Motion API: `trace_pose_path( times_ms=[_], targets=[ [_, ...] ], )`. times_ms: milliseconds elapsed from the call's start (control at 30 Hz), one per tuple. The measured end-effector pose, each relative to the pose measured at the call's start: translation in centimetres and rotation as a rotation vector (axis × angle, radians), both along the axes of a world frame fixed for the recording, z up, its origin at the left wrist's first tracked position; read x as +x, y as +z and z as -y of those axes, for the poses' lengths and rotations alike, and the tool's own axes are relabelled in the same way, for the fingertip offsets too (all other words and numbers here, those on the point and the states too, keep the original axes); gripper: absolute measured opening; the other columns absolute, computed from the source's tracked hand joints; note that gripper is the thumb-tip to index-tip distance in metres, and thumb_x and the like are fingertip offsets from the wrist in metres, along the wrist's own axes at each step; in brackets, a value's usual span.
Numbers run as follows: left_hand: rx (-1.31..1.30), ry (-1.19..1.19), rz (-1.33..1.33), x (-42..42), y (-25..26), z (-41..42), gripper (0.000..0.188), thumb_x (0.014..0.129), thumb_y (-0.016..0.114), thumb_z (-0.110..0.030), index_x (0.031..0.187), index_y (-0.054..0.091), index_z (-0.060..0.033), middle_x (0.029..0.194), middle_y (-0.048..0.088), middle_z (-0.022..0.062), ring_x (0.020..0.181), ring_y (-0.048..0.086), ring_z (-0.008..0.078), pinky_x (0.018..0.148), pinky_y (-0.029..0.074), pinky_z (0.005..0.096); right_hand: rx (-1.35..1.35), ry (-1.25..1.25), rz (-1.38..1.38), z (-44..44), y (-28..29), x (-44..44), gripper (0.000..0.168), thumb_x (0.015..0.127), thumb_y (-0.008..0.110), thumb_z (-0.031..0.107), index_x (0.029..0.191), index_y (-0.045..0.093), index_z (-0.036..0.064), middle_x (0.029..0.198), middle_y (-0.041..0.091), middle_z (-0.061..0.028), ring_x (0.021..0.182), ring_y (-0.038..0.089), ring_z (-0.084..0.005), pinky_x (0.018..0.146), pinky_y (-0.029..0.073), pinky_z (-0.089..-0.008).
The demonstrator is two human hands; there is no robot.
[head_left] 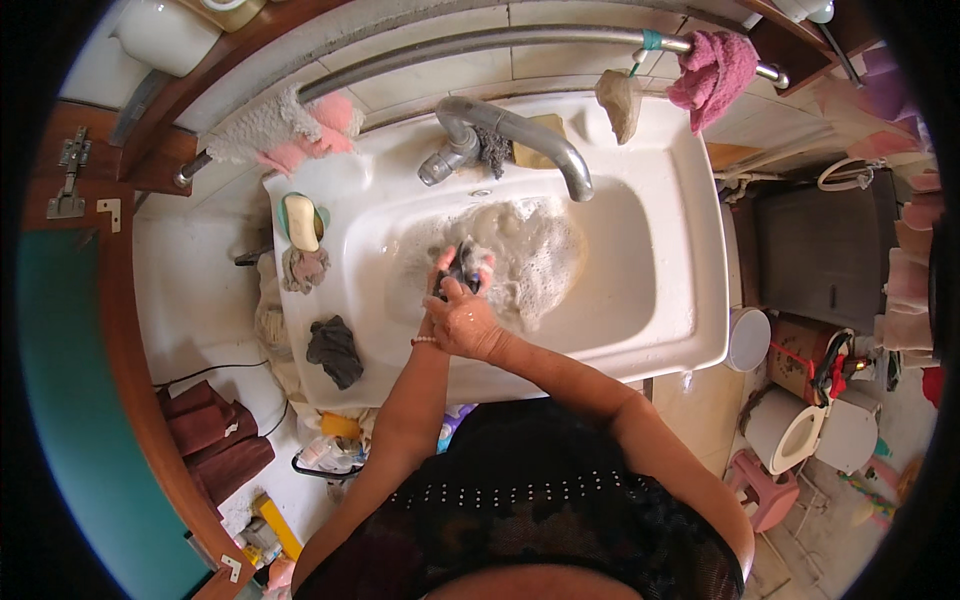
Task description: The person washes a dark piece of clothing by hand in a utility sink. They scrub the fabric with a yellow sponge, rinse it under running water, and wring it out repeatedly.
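Observation:
Over the soapy water in a white ceramic sink point(615, 330), a small dark wet cloth point(450, 283) is between my two hands. My left hand point(439, 281), with a beaded bracelet at its wrist, grips the cloth from below, partly hidden by the other hand. My right hand point(466, 324) lies over it with bent fingers pressed on the cloth. White suds point(540, 270) float beside the hands. A crumpled dark cloth point(335, 351) lies on the sink's left ledge, below a greyish-pink rag point(305, 268) and a bar of soap point(302, 223) on a green dish.
A curved metal faucet point(525, 127) reaches over the basin from the back. Behind it runs a metal towel rail point(480, 36) with a pink towel point(712, 79) hanging at the right. A yellowish sponge or block point(538, 141) sits behind the faucet. A white bucket point(748, 339) stands right of the sink.

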State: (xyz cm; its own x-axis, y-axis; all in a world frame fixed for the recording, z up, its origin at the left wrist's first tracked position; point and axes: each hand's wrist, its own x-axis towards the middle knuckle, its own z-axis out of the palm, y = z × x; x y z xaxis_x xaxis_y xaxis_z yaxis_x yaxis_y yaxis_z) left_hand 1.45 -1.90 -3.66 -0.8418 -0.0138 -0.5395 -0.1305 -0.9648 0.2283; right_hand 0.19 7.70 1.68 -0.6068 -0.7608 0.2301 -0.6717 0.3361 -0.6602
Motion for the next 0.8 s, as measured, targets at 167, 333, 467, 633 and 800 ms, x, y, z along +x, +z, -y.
trace_pose_path(
  times_ms=[167, 333, 467, 633, 800],
  targets=[
    [-0.504, 0.071, -0.224, 0.9, -0.5, -1.2, 0.053, 0.091, 0.037, -0.044, 0.122, 0.043, -0.0011, 0.119, 0.048, 0.0117, 0.111, 0.045, 0.0236, 0.093, 0.039, 0.0385, -0.045, 0.011, -0.085, -0.2, 0.9, -2.2, 0.025, 0.072, 0.063, 0.03, 0.08, 0.061, 0.006, 0.087, 0.054, -0.0164, 0.061, 0.056, -0.0302, 0.054, 0.047, -0.0393],
    [-0.189, 0.109, -0.095, -0.5, 0.3, -1.6, 0.022, 0.09, 0.047, -0.028, 0.09, 0.051, -0.0061, 0.095, 0.051, 0.0021, 0.093, 0.049, 0.0155, 0.083, 0.045, 0.0326, -0.088, -0.095, -0.176, 0.4, -2.8, -6.3, 0.032, 0.078, 0.057, 0.038, 0.072, 0.059, 0.007, 0.074, 0.057, -0.0139, 0.058, 0.056, -0.0296, 0.049, 0.047, -0.0366],
    [-0.542, 0.007, 0.253, -1.3, 0.7, -0.5, 0.031, 0.083, 0.061, -0.025, 0.106, 0.052, -0.0053, 0.089, 0.055, 0.0025, 0.075, 0.055, 0.0132, 0.069, 0.048, 0.0261, 0.128, -0.227, -0.154, -2.1, -6.0, -10.8, 0.023, 0.082, 0.055, 0.032, 0.073, 0.058, 0.011, 0.071, 0.059, -0.0121, 0.065, 0.058, -0.0304, 0.049, 0.046, -0.0411],
    [-1.332, -0.397, 0.378, -0.3, -2.2, 0.5, 0.069, 0.078, 0.067, -0.031, 0.132, 0.033, -0.0044, 0.117, 0.047, 0.0108, 0.11, 0.045, 0.0223, 0.091, 0.038, 0.0352, 0.262, -0.544, -0.007, -5.8, -9.1, -10.0, 0.047, 0.072, 0.068, 0.038, 0.1, 0.052, 0.004, 0.111, 0.045, -0.0182, 0.097, 0.052, -0.0364, 0.073, 0.047, -0.0459],
    [-1.042, -0.25, 0.387, -0.2, -2.7, 0.0, 0.074, 0.079, 0.064, -0.039, 0.133, 0.029, -0.0041, 0.128, 0.041, 0.0128, 0.118, 0.04, 0.0274, 0.098, 0.033, 0.039, 0.403, -0.41, 0.305, -2.9, -10.5, -8.8, 0.035, 0.069, 0.061, 0.011, 0.102, 0.057, 0.003, 0.11, 0.048, -0.0185, 0.093, 0.053, -0.038, 0.079, 0.047, -0.043]
  ],
)
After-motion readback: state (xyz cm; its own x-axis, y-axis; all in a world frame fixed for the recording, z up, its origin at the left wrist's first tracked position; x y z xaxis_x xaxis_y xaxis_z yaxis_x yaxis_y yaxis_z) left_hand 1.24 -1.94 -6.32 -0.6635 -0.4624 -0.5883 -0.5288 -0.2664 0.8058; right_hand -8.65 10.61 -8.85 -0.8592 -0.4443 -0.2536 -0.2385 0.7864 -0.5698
